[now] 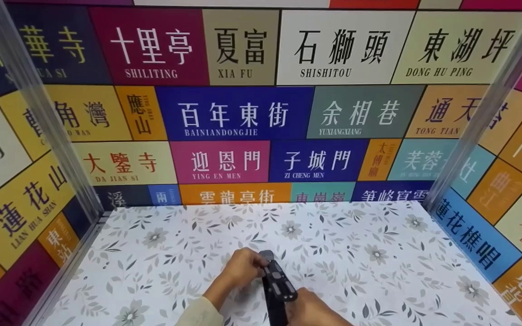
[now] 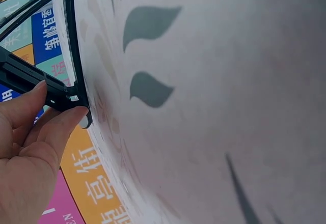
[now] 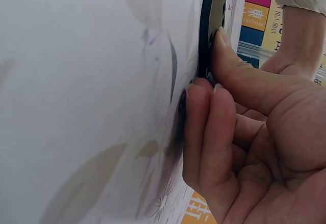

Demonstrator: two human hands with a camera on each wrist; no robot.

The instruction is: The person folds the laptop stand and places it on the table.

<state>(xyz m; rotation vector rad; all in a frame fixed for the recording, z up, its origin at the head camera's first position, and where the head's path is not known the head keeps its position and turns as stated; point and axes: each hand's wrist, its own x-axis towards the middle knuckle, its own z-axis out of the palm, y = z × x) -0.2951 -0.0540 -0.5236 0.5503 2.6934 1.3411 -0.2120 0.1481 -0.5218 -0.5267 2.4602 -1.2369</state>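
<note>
A long black hinged object point(image 1: 281, 283) with silver-grey details stands on the patterned tabletop, its exact kind unclear. In the left wrist view, a thin flat strip of this hinged object point(image 2: 76, 46) lies along the surface, with a thicker arm and curved bars rising from it. My left hand point(image 1: 244, 267) pinches the far end of it between thumb and fingers. At the near end, my right hand point(image 1: 308, 308) grips the edge, its thumb point(image 3: 229, 56) on one side and bent fingertips against the other. Part of the near end is hidden behind the right hand.
The white tabletop point(image 1: 188, 253) has grey flowers and leaves printed on it. Colourful sign-covered walls point(image 1: 234, 113) rise behind and at both sides. Clear upright strips point(image 1: 52, 108) stand at the back left and back right corners point(image 1: 469, 136).
</note>
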